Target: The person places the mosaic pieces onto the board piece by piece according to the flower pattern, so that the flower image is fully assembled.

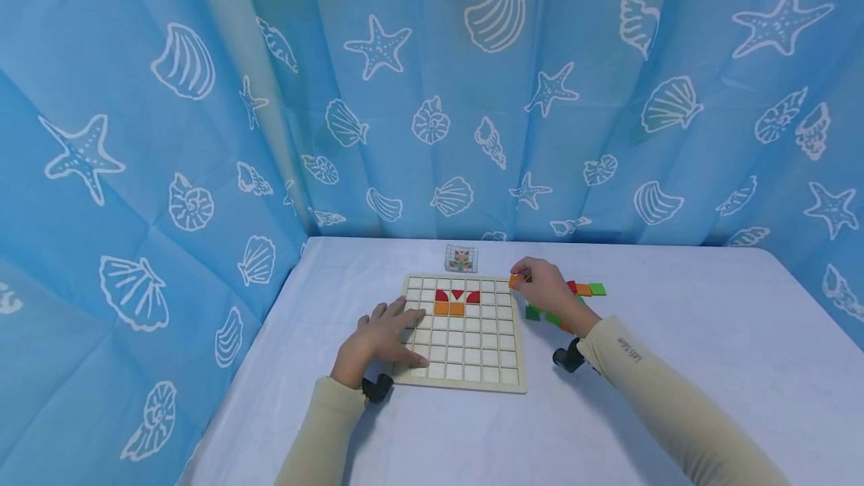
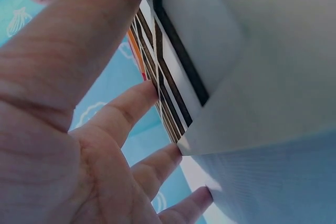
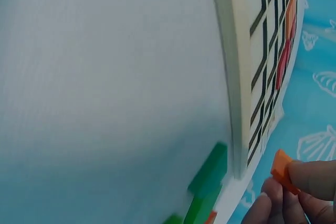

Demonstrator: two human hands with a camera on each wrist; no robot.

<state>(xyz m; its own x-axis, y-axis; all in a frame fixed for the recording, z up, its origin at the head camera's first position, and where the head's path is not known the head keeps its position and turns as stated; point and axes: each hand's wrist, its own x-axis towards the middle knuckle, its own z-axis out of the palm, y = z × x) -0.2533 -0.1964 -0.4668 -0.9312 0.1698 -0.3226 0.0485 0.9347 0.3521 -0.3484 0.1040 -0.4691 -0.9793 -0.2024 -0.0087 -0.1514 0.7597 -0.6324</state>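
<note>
A pale wooden grid board (image 1: 470,385) lies on the table, with red pieces (image 1: 473,296) in an upper row and two orange square tiles (image 1: 441,309) just below them. My left hand (image 1: 386,332) rests on the board's left side, fingers spread and straight, fingertips at its edge in the left wrist view. At the board's top right corner my right hand (image 1: 545,285) pinches an orange tile (image 3: 282,169) between thumb and fingers. Green tiles (image 3: 209,174) lie below that hand, beside the board.
A small pattern card (image 1: 462,258) lies behind the board. Red, orange and green tiles (image 1: 597,289) are grouped to the right, partly hidden by my right hand. A blue shell-print curtain (image 1: 432,96) hangs along the table's far edge and left side.
</note>
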